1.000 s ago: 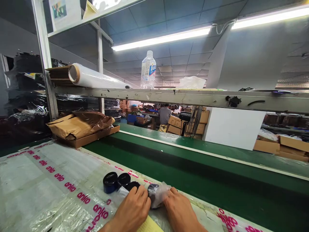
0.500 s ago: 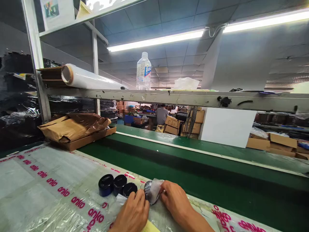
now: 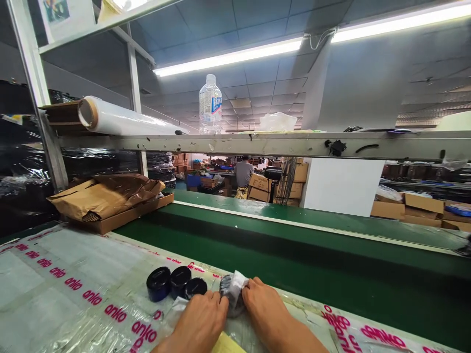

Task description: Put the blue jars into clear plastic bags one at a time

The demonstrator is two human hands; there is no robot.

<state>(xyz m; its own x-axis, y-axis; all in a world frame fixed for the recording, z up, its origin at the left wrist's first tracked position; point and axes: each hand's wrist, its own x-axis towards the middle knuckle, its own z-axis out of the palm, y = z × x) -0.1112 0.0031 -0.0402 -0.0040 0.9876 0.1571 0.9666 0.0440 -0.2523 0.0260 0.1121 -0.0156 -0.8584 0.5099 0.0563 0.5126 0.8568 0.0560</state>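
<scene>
A round dark object in thin white wrapping (image 3: 232, 289) is between my two hands, near the front edge of the taped table (image 3: 91, 260). My right hand (image 3: 263, 306) pinches the wrapping from the right. On the other side, my left hand (image 3: 206, 314) has its fingers closed against the wrapped object, their tips partly hidden. Three round black pieces stand just left of it: one at the left (image 3: 158, 284), one in the middle (image 3: 180, 280), and one at the right (image 3: 196, 288), partly behind my left hand. A yellow sheet (image 3: 228, 344) lies below my hands.
Beyond the table runs a green conveyor belt (image 3: 294, 264). Brown paper (image 3: 106, 196) sits in a shallow carton at left. A raised shelf (image 3: 239, 145) carries a plastic bottle (image 3: 211, 105) and a film roll (image 3: 121, 117). A person (image 3: 243, 172) is far behind, near cartons.
The view has shifted slightly. The white wrapping now stands up more over the round object, and my fingers have closed in on it from both sides.
</scene>
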